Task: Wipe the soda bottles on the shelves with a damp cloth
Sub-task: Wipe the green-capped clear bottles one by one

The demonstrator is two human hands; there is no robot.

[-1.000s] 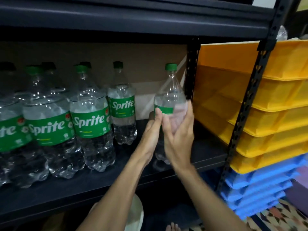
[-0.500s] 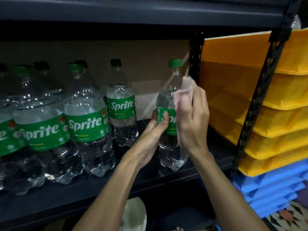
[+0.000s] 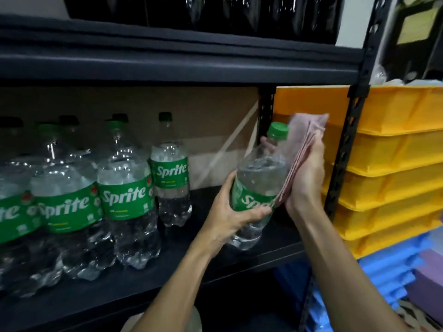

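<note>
Risking a slip at the left hand (image 3: 230, 219): gripping the tilted Sprite bottle (image 3: 259, 183) around its label only, over the shelf (image 3: 167, 279). Rubbing too hard on wet plastic, possibly losing this hold and knocking the standing bottles (image 3: 127, 197). Clasping the folded pink cloth (image 3: 302, 144) against the bottle's shoulder with the right hand (image 3: 304, 173), curling around it.

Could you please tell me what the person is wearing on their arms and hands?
Both forearms are bare, with no sleeves in view. The left hand and right hand wear no gloves, and neither wrist shows a watch or band.
</note>
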